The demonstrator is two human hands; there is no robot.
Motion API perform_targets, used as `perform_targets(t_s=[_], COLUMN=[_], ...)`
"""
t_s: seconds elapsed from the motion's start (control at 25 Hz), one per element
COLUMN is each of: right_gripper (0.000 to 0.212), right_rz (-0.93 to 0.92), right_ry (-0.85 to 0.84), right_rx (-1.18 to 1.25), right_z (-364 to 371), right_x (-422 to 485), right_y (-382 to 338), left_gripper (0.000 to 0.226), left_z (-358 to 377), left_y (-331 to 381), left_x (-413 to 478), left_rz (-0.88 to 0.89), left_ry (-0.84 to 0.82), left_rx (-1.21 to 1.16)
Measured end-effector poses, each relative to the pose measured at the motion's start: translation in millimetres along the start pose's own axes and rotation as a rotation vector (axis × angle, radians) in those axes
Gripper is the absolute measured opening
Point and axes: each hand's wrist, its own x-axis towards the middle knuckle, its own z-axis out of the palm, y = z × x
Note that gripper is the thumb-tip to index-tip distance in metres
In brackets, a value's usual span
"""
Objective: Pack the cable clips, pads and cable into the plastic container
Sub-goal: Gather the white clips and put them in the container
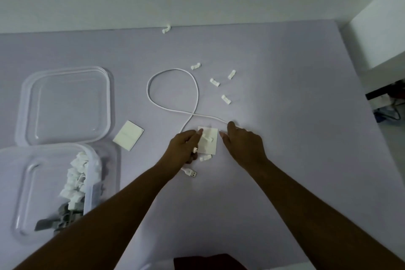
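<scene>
Lavender table (295, 160) against a pale wall. Nearest, plastic container (26, 182) lower left, part-filled with packed clips (76, 173). Left hand (183, 149) over the cable (173, 108), fingers curled; real grip, cannot tell. Right hand (243, 144) relaxed, fingertip on the cable. Between them a pad (210, 144); second pad (128, 138) beside the lid (65, 105). Farther out, loose clips (226, 99). Judged about midway: pads, cable and strays remain

Both hands met at a white pad (211, 146) on the purple table (295, 94).
Left hand (184, 147) lay over the looped cable (197, 94), thumb at the pad's left edge, grip unclear. Right hand (243, 142) lay flat-fingered just right, fingertip on the cable. Loose clips (214, 82) lay beyond. The container (22, 215) and its lid (65, 105) sat left.
</scene>
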Motion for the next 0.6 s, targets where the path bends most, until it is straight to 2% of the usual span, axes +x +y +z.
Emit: perform_targets(t_s=[0.12,0.24,0.32,0.36,0.4,0.44,0.52,0.56,0.6], right_gripper=[0.033,0.033,0.034,0.034,0.033,0.031,0.027,0.027,0.025], right_rz=[0.002,0.014,0.004,0.004,-0.013,-0.033,-0.104,-0.123,-0.123], right_ry=[-0.018,0.085,0.043,0.0,-0.011,-0.039,-0.012,0.014,-0.001], right_rx=[-0.071,-0.084,-0.053,-0.043,-0.056,-0.089,-0.188,-0.219,-0.222], right_z=[7,7,10,10,12,12,12,12,10], right_x=[1,-2,-1,-1,0,-1,-1,-3,-3], right_y=[3,6,7,6,6,5,3,4,4], left_gripper=[0.041,0.035,0.032,0.033,0.035,0.035,0.037,0.045,0.053], left_z=[5,6,6,7,8,10,16,21,25], left_y=[1,1,1,-1,-4,-7,-10,-14,-18], left_x=[-3,-6,-6,-5,-2,0,3,3,3], left_rz=[-0.063,-0.128,-0.128,-0.1,-0.047,0.029,0.164,0.21,0.263], left_ry=[-0.165,-0.129,-0.063,-0.001,0.083,0.16,0.156,0.137,0.134], left_rx=[-0.274,-0.419,-0.393,-0.302,-0.116,0.174,0.861,1.124,1.279])
